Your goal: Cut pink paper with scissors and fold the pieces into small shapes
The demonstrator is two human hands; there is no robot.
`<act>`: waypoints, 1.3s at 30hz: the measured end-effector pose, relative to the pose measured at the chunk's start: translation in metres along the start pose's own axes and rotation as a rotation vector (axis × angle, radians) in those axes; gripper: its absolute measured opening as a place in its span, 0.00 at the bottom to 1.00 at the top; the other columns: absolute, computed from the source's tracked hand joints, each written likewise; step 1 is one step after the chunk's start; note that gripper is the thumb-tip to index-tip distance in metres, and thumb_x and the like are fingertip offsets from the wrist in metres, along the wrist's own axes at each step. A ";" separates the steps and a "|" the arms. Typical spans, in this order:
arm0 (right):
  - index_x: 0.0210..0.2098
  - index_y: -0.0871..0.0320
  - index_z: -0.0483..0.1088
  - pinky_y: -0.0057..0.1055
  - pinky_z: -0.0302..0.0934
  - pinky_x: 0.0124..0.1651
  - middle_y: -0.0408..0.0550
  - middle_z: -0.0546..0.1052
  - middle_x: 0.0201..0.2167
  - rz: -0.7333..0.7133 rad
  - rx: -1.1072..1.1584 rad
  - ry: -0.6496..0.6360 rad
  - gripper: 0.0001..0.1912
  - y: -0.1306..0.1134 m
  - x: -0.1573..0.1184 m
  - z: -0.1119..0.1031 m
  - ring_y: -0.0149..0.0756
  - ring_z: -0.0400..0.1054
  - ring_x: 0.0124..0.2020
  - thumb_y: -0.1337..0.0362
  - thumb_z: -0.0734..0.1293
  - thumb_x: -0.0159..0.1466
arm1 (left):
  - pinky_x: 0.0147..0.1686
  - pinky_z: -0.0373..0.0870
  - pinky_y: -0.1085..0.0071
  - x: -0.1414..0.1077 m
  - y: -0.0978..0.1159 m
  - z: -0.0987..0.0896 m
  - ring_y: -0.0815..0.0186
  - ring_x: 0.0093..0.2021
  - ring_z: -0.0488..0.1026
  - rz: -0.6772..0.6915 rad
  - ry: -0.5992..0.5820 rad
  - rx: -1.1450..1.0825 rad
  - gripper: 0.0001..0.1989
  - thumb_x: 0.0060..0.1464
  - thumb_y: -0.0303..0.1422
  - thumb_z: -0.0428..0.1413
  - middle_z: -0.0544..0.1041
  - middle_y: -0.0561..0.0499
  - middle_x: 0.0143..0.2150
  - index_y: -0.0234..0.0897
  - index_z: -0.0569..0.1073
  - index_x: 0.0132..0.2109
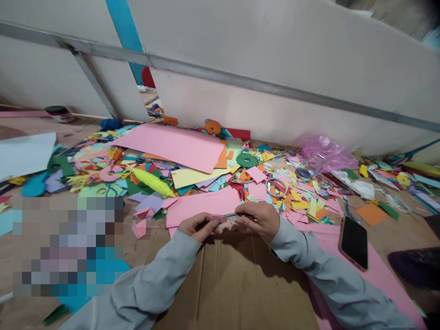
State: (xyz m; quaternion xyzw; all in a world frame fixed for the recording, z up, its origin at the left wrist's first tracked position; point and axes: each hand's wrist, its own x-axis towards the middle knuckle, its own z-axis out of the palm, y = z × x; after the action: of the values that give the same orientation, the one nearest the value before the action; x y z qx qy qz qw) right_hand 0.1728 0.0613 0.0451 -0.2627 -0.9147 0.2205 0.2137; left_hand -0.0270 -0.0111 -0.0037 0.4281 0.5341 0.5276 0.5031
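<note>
My left hand (197,226) is closed in a pinch on a small piece of pink paper (217,217). Opposite it, my right hand (258,221) is closed around a thin silver tool (231,216), whose tip meets the pink piece; its exact kind does not show. Both hands are over the near edge of a pink paper sheet (202,206) and above a brown cardboard piece (223,284). Just beyond them lie many small cut scraps of pink, yellow and orange paper (300,205).
A phone (354,244) lies on pink paper at the right. Farther back are a large pink sheet (172,144), a neon yellow yarn bundle (151,182), a tape roll (276,187) and a crumpled pink plastic bag (328,153). A white panel (240,98) stands behind the clutter.
</note>
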 end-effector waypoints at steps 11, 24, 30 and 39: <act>0.37 0.58 0.70 0.24 0.55 0.32 0.45 0.74 0.29 0.018 0.024 0.036 0.14 -0.003 0.001 0.004 0.29 0.66 0.29 0.56 0.58 0.66 | 0.16 0.65 0.78 0.000 0.003 0.000 0.73 0.17 0.67 -0.050 0.008 -0.020 0.16 0.42 0.44 0.61 0.75 0.53 0.20 0.33 0.77 0.31; 0.38 0.59 0.71 0.24 0.57 0.32 0.47 0.75 0.29 0.049 0.086 0.033 0.15 -0.010 0.002 0.004 0.30 0.67 0.29 0.56 0.58 0.66 | 0.20 0.66 0.78 -0.002 0.006 0.000 0.72 0.20 0.69 -0.029 -0.004 -0.021 0.14 0.42 0.41 0.61 0.76 0.53 0.21 0.33 0.76 0.28; 0.37 0.59 0.70 0.24 0.56 0.31 0.46 0.75 0.28 0.027 0.063 0.056 0.14 -0.009 0.002 0.006 0.29 0.66 0.27 0.56 0.58 0.65 | 0.22 0.67 0.77 -0.001 0.003 0.000 0.71 0.21 0.70 -0.009 0.016 -0.002 0.13 0.43 0.41 0.61 0.77 0.52 0.21 0.34 0.77 0.29; 0.37 0.59 0.71 0.24 0.57 0.31 0.46 0.74 0.28 0.048 0.064 0.051 0.16 -0.009 0.001 0.006 0.30 0.66 0.28 0.55 0.58 0.66 | 0.20 0.67 0.76 0.000 0.000 -0.001 0.71 0.20 0.69 -0.022 0.004 -0.002 0.14 0.43 0.43 0.60 0.76 0.52 0.21 0.34 0.76 0.29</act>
State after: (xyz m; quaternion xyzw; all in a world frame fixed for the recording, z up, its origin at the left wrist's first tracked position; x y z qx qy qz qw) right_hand 0.1655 0.0535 0.0448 -0.2833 -0.8949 0.2478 0.2398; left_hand -0.0275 -0.0115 -0.0039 0.4207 0.5393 0.5235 0.5081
